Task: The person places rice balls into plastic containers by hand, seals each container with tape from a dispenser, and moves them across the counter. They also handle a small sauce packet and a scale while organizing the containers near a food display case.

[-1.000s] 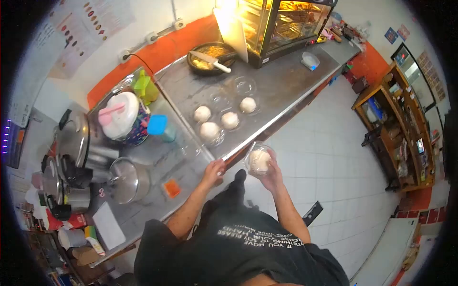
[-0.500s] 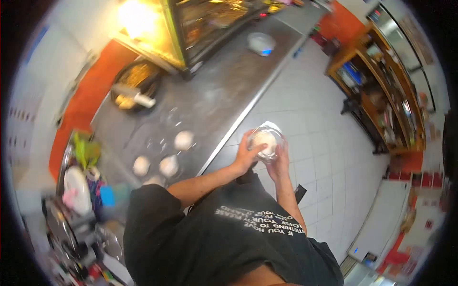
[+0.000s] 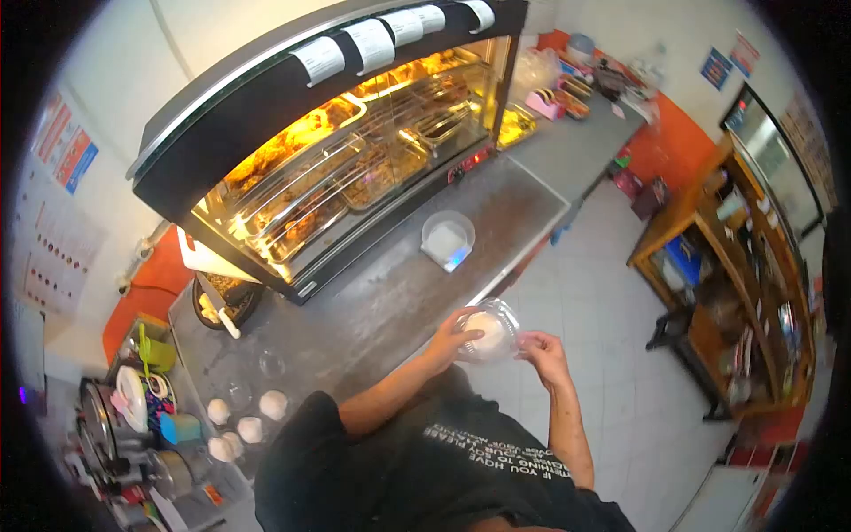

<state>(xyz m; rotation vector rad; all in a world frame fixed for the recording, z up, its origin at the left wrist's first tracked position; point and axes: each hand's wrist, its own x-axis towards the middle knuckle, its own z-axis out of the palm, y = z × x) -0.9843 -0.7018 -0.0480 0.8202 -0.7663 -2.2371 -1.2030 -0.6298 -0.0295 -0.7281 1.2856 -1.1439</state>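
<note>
My left hand point(image 3: 450, 342) is wrapped around the left side of a clear plastic container point(image 3: 502, 353), its thumb lying across the top. Inside the container shows a round white mound point(image 3: 481, 330). On the opposite side, my right hand point(image 3: 541, 353) pinches the container's rim between thumb and fingers. Both hands hold it up in front of my body, by the edge of the metal counter point(image 3: 355, 332). Several round white balls point(image 3: 251, 430) sit on the counter to the left, with clear plastic pieces point(image 3: 270, 362) near them.
A lit food warmer point(image 3: 355, 168) with trays of food stands along the counter's back. Before it is a clear tub point(image 3: 448, 238). A dark bowl point(image 3: 226, 301) with a white-handled knife lies left. A wooden shelf point(image 3: 700, 266) stands right, across the tiled floor point(image 3: 594, 284).
My right hand has shifted from cupping the container's side to pinching its rim. My view has swung up, showing more of the warmer.
</note>
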